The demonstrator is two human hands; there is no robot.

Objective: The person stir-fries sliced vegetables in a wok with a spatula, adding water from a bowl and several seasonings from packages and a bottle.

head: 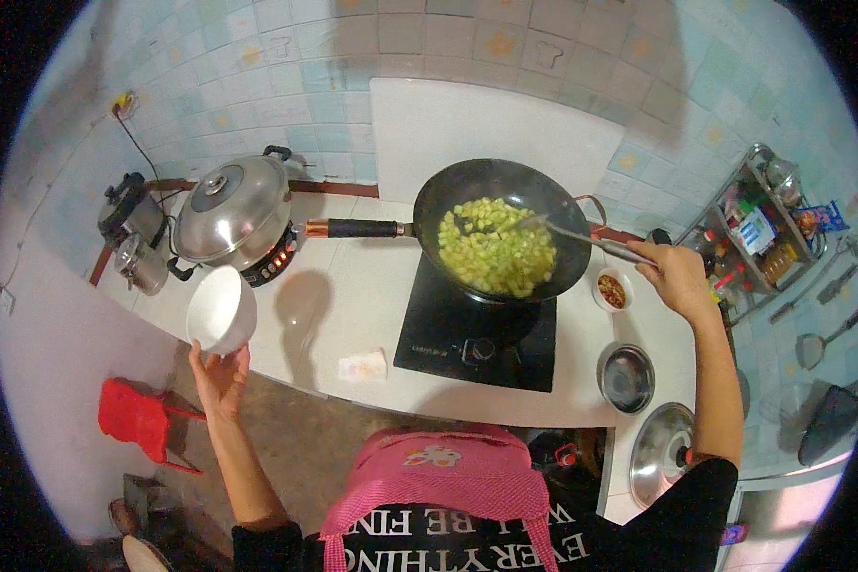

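Note:
My left hand (222,379) grips a white bowl (222,309) by its base, tilted in the air near the counter's left front edge; its visible inside looks bare. My right hand (676,279) is closed around the handle of a metal spatula (611,249). The spatula's blade reaches into a dark wok (500,175) and touches the diced green vegetable (500,250) spread over its bottom. The wok rests on a black induction cooktop (479,350), its long handle (361,228) pointing left.
A lidded steel pot (239,207) sits on a lit electric base at left, beside a pressure cooker (132,207) and a canister (141,264). Right of the wok are a small bowl of chopped seasoning (610,291), a metal bowl (628,380) and a pot lid (654,457). A folded cloth (363,365) lies in front.

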